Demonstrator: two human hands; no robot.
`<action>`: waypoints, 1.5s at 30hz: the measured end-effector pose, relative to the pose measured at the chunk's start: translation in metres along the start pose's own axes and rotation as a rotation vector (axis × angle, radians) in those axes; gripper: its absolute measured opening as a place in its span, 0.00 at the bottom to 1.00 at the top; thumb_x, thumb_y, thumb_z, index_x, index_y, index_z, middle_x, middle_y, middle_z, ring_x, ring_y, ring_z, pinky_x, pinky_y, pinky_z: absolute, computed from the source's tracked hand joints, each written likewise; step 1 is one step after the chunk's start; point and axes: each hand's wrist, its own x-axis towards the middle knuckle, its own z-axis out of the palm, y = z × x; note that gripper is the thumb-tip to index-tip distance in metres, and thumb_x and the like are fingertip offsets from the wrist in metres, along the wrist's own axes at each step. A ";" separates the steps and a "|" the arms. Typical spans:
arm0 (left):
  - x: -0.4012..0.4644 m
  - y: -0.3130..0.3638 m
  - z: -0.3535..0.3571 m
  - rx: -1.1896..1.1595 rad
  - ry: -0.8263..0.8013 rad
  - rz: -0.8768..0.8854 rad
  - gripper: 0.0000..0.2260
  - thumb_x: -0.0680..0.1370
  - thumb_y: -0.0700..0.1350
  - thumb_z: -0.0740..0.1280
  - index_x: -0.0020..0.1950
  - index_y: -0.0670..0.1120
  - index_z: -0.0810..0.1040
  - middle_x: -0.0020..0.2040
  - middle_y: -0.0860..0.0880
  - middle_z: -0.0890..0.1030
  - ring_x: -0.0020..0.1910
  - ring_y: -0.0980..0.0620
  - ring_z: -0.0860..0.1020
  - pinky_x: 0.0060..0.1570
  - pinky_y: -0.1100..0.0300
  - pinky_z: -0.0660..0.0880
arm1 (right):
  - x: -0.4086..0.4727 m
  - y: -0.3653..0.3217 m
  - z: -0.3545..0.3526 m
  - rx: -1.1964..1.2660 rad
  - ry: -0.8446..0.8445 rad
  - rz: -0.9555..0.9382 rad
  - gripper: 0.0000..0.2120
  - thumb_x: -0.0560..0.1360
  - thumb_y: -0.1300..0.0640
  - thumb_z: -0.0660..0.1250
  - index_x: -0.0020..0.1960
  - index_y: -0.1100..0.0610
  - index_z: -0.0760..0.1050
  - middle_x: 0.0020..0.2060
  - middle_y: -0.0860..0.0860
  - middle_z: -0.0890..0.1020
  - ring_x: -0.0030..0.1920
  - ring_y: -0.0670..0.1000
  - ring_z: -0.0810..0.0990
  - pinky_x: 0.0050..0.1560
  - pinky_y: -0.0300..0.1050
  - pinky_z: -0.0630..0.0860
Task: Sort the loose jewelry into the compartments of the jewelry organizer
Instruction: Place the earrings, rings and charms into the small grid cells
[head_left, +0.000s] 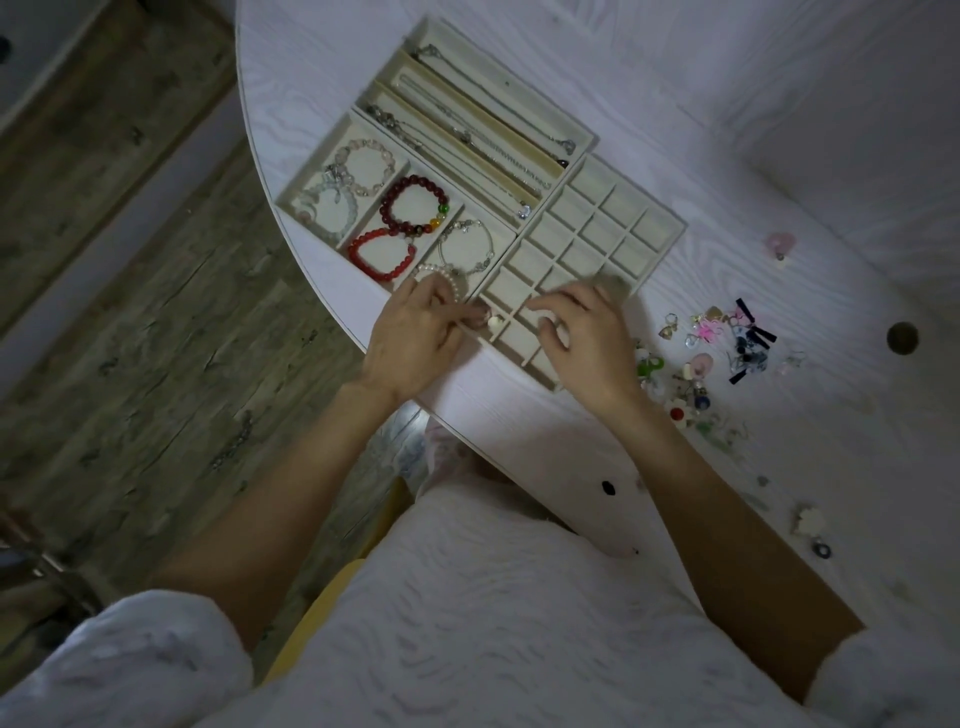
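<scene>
A beige jewelry organizer lies on the white table in three trays. The grid tray (597, 228) of small compartments sits nearest me. The bracelet tray (363, 130) holds a dark red bracelet (413, 205), a bright red bracelet (382, 254) and clear bead bracelets. The long tray (582, 132) holds several necklaces. My left hand (415, 338) pinches a small pale earring (493, 322) over a near corner compartment of the grid tray. My right hand (584, 343) hovers over the grid tray's near edge with curled fingers; what they hold is hidden. Loose jewelry (727, 343) lies in a heap to the right.
The table's curved edge (311, 249) runs just left of the trays, with wood floor beyond. A pink piece (781, 245) lies apart at the right. A dark round hole (902, 338) marks the table farther right. A pale flower piece (809, 521) lies near my right forearm.
</scene>
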 end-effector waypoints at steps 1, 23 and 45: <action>-0.002 0.005 -0.001 -0.071 0.037 -0.036 0.18 0.75 0.48 0.55 0.54 0.48 0.83 0.46 0.46 0.75 0.46 0.54 0.64 0.45 0.66 0.58 | -0.008 0.004 -0.008 0.015 0.027 0.007 0.10 0.75 0.62 0.63 0.53 0.57 0.80 0.47 0.53 0.80 0.48 0.54 0.77 0.51 0.52 0.74; 0.074 0.187 0.111 0.013 -0.258 0.273 0.15 0.78 0.46 0.60 0.58 0.41 0.78 0.54 0.40 0.78 0.54 0.41 0.75 0.50 0.52 0.71 | -0.084 0.127 -0.070 -0.283 -0.023 0.398 0.11 0.77 0.53 0.63 0.52 0.58 0.79 0.47 0.57 0.79 0.46 0.59 0.78 0.36 0.46 0.71; -0.008 0.034 -0.009 -1.017 0.022 -0.477 0.10 0.73 0.33 0.70 0.49 0.46 0.79 0.42 0.50 0.82 0.45 0.55 0.80 0.54 0.58 0.76 | 0.000 -0.027 -0.014 0.314 -0.092 0.237 0.09 0.70 0.57 0.74 0.49 0.55 0.78 0.40 0.44 0.79 0.39 0.42 0.75 0.40 0.38 0.73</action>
